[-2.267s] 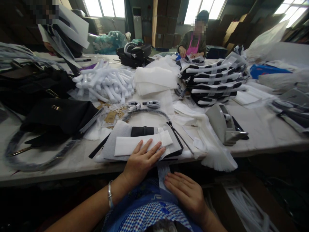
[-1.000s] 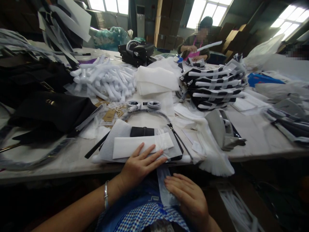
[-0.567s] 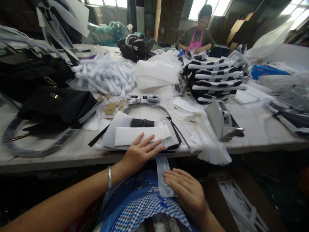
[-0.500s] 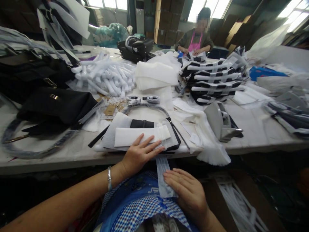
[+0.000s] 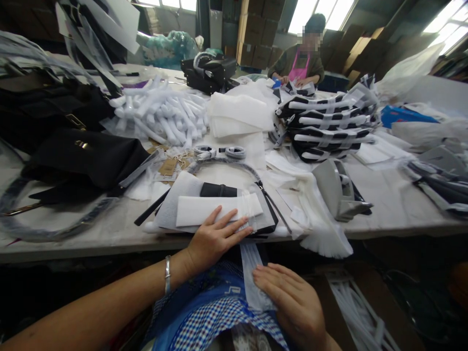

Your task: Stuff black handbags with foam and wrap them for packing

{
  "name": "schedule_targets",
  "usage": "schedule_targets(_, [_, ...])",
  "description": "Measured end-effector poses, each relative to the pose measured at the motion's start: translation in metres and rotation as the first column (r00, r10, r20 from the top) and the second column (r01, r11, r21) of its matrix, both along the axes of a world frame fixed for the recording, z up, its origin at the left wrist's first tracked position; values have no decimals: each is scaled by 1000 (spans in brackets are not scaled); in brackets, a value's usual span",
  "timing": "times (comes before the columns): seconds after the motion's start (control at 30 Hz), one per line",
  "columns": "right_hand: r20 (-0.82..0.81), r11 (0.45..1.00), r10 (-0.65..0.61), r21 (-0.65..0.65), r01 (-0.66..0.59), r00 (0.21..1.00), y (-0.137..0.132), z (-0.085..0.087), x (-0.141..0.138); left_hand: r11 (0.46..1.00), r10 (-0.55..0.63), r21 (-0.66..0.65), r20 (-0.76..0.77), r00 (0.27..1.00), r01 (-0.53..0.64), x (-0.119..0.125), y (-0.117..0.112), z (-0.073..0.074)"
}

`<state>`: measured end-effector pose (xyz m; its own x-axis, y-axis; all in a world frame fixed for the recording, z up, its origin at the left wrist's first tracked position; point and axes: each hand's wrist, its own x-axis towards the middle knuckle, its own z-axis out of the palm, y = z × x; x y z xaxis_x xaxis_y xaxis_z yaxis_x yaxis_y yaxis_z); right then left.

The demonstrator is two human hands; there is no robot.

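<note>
While the left hand [image 5: 210, 243] lies spread flat on the white pad [image 5: 193, 210] atop the bag [image 5: 218, 190], apparently steadying it near the surface's edge [image 5: 95, 245], the right hand [image 5: 294, 302], its grip unclear, touches the tape [image 5: 250, 270] below.

Gotta be a workshop, some kind of handbag factory floor. Long counter [image 5: 387, 195] loaded with black handbags [image 5: 87, 153], a big heap of white tubes [image 5: 161, 109] and some brown tags [image 5: 168, 167], way too much of the same stuff for a home. Cardboard boxes [image 5: 258, 30] stacked at the back, plus a person [image 5: 316, 63] in a pink apron [image 5: 298, 71] across the counter.
</note>
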<state>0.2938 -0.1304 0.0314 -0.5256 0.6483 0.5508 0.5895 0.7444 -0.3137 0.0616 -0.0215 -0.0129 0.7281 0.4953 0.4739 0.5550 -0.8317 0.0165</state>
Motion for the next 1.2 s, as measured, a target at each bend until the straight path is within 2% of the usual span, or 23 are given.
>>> schedule_targets(0.13, [-21,1000,-28,13,29,999,16,14,1,1000,-4,14,27,1000,3,1,0,-1])
schedule_targets(0.27, [-73,997,-70,10,71,995,53,31,0,1000,1,14,57,998,-2,3,-1,0])
schedule_targets(0.4, [-75,987,-131,-100,123,989,91,37,-2,1000,17,-1,129,991,-17,6,-2,1])
schedule_targets(0.53, [12,950,-238,-206,235,971,117,32,-4,1000,14,7,224,975,-16,9,-1,0])
schedule_targets(0.7, [55,901,-274,-335,276,960,137,22,-11,1000,-24,18,304,952,20,9,2,1])
schedule_targets(0.93, [63,924,-277,-255,284,959,148,5,-19,999,-20,-22,366,930,30,10,2,1])
schedule_targets(1.07, [132,887,-350,-274,373,928,149,1,-22,998,-26,-45,387,922,47,11,3,0])
schedule_targets(1.2, [204,815,-442,-315,486,873,150,2,-25,997,-18,-65,393,919,47,12,3,1])
